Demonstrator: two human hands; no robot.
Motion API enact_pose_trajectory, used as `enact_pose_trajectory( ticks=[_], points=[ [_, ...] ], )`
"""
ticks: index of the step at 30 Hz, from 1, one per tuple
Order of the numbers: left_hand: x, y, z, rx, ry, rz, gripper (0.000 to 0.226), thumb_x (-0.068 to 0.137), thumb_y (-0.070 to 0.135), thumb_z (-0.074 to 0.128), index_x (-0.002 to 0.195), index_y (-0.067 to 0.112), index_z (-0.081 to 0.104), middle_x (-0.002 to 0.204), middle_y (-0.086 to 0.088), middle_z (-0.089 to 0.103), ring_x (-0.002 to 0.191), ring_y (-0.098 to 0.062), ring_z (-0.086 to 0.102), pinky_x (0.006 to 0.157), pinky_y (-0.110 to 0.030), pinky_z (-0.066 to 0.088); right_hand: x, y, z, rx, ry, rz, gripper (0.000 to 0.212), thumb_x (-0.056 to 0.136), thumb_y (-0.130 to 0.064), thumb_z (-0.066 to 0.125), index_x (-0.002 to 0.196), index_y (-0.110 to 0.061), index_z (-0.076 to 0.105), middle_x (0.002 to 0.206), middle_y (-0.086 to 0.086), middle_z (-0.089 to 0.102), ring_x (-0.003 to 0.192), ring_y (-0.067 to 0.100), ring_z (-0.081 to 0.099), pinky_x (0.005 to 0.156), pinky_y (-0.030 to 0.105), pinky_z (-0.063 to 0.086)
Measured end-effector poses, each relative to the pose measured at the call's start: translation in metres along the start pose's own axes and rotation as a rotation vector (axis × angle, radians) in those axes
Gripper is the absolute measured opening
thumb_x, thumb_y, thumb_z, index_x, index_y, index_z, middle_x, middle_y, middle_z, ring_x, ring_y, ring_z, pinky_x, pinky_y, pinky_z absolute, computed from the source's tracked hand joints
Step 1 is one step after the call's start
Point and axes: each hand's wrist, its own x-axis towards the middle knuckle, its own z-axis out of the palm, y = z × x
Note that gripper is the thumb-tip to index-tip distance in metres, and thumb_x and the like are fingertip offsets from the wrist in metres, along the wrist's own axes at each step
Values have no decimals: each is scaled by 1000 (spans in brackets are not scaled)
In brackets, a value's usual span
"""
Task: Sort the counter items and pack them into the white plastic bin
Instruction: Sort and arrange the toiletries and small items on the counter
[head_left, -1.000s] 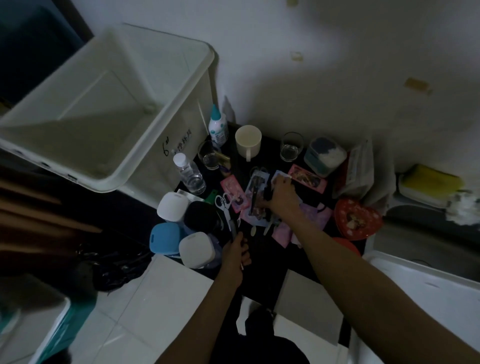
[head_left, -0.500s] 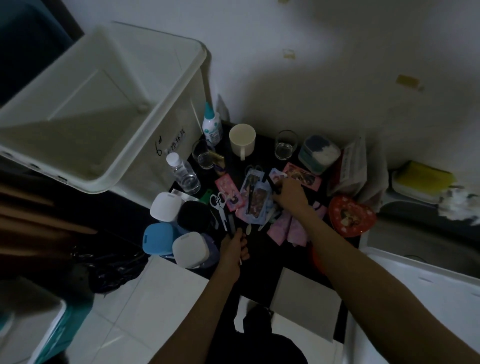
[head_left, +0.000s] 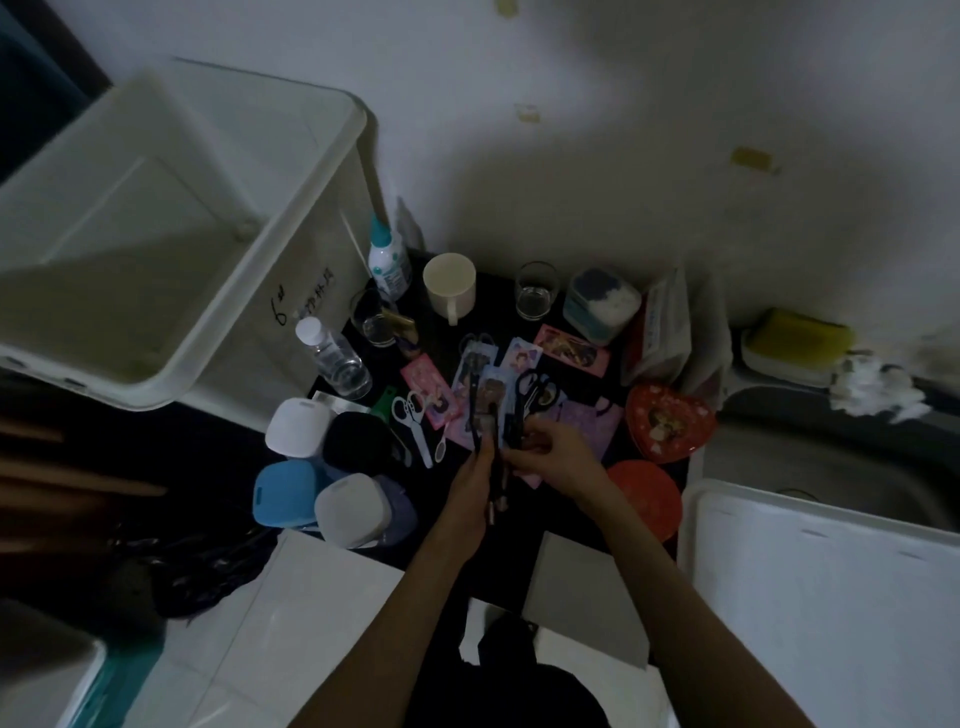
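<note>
The big white plastic bin (head_left: 317, 208) stands at upper left, tilted toward me, with nothing visible inside. My left hand (head_left: 475, 483) is closed around a bunch of slender dark tools (head_left: 477, 415) that stick up over the picture cards (head_left: 519, 358). Touching it from the right, my right hand (head_left: 558, 452) grips black scissors (head_left: 535, 389) by the blades, handles pointing away. White scissors (head_left: 413, 418) and a pink card (head_left: 428, 387) lie to the left on the dark counter.
Behind the cards are a cream mug (head_left: 449, 283), a glass (head_left: 536, 291), a cotton-pad tub (head_left: 600, 306) and a glue bottle (head_left: 387, 260). Several square cases (head_left: 298, 426) crowd the left. A heart tin (head_left: 670, 426) and a white lid (head_left: 831, 597) lie right.
My right hand pulled back from the cards toward my left hand, bringing the black scissors. My left hand rose slightly, and the two hands now meet.
</note>
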Motion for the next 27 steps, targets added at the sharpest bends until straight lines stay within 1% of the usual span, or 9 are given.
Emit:
enact_pose_trajectory(
  ticks=[4, 7, 9, 13, 15, 18, 21, 24, 27],
  points=[
    [0, -5, 3, 39, -38, 13, 51, 100, 47, 42, 126, 5, 57, 72, -2, 62, 53, -11, 52, 44, -22, 35, -8, 6, 2, 49, 67, 25, 10, 90, -8, 68, 100, -7, 66, 97, 16, 70, 83, 23, 69, 79, 31, 60],
    [-4, -3, 7, 37, -43, 12, 43, 102, 43, 40, 106, 6, 63, 64, -3, 62, 51, -12, 52, 42, -22, 33, -11, 13, -2, -123, 133, -38, 24, 83, -24, 77, 103, -14, 69, 94, 5, 73, 84, 13, 69, 75, 18, 55],
    [-7, 0, 10, 27, -80, 24, 41, 104, 40, 37, 95, 10, 64, 60, -1, 61, 49, -11, 49, 44, -22, 31, -15, 14, -4, -147, 177, -78, 37, 80, -26, 80, 112, -13, 67, 96, 3, 73, 85, 9, 67, 70, 7, 48],
    [-8, -3, 8, -25, -124, 43, 36, 102, 42, 42, 102, 11, 60, 63, -1, 48, 50, -9, 40, 44, -21, 30, -16, 6, -9, -173, 201, -85, 45, 84, -28, 76, 123, -14, 60, 105, 2, 67, 86, 9, 61, 67, 8, 44],
    [-12, -4, 9, 4, -151, 39, 35, 101, 43, 43, 101, 13, 59, 63, 1, 46, 50, -9, 37, 45, -21, 29, -15, -2, -12, -107, 204, -42, 53, 86, -37, 71, 132, -17, 52, 112, -3, 60, 94, 9, 59, 75, 17, 46],
    [-20, -1, 11, 102, -243, 7, 40, 98, 51, 45, 100, 12, 53, 63, 3, 40, 50, -10, 28, 46, -22, 24, -10, -13, -12, -96, 161, -82, 54, 95, -45, 55, 142, -19, 45, 125, -3, 60, 113, 12, 57, 93, 30, 47],
    [-27, 3, 8, 195, -325, 19, 38, 91, 49, 59, 92, 13, 46, 64, 1, 31, 49, -11, 24, 48, -27, 19, -10, -21, -7, -125, 56, -105, 43, 102, -40, 42, 133, -14, 58, 131, 1, 61, 123, 16, 55, 105, 33, 43],
    [-34, 7, 3, 272, -330, 14, 27, 91, 33, 67, 86, 12, 49, 59, -1, 30, 47, -13, 25, 47, -28, 21, -15, -26, -2, -144, -41, -103, 42, 105, -36, 37, 127, -12, 62, 129, 0, 61, 121, 12, 54, 105, 27, 41],
    [-36, 11, 0, 298, -251, -25, 28, 93, 30, 64, 77, 14, 48, 55, 1, 32, 46, -12, 24, 45, -25, 26, -17, -30, -2, -224, -131, -128, 37, 106, -33, 36, 128, -14, 60, 122, -4, 59, 112, 7, 53, 92, 14, 40]
  ],
)
